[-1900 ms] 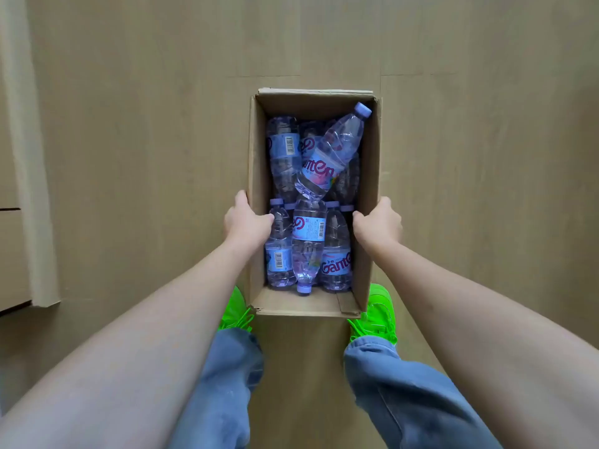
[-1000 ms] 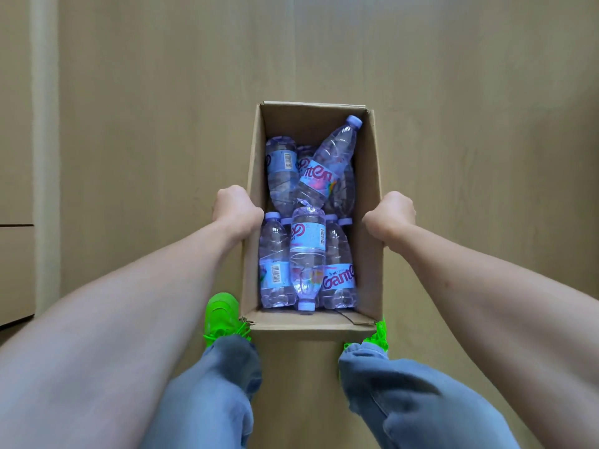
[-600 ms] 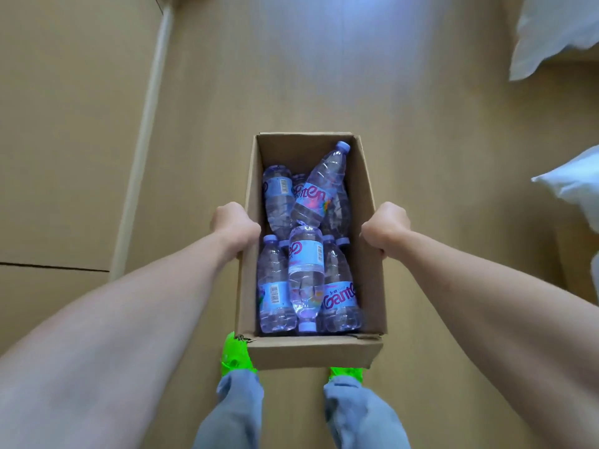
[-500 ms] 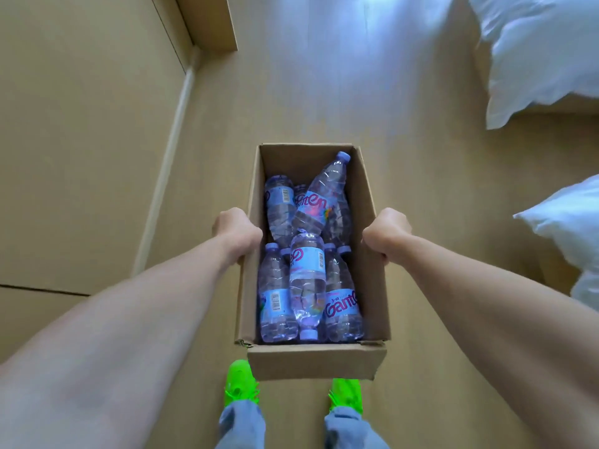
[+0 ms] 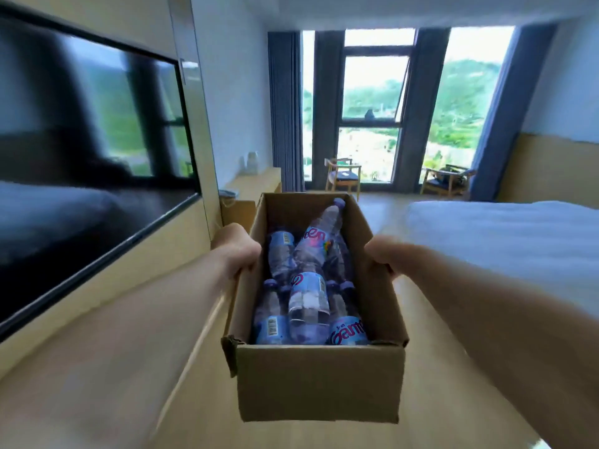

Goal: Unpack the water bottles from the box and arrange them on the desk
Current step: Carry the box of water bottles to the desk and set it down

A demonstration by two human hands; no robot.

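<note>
Both your hands clench the box's long walls, left hand (image 5: 238, 251) and right hand (image 5: 384, 254), holding the cardboard box (image 5: 319, 380) at frame centre, its long axis pointing away up the frame. Inside, water bottles (image 5: 308, 296) lie lengthwise, one slanting on top. Upper left hangs a television (image 5: 87, 163); the desk (image 5: 252, 184) stands ahead; a bed (image 5: 505, 234) lies right, with open floor (image 5: 379, 205) between.

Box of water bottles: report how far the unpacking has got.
Done: nothing unpacked; the bottles all lie inside the cardboard box. In hand: the left hand and right hand each grip a side wall, carrying it. Left: reach the desk by the left wall, set the box down, stand the bottles out.
</note>
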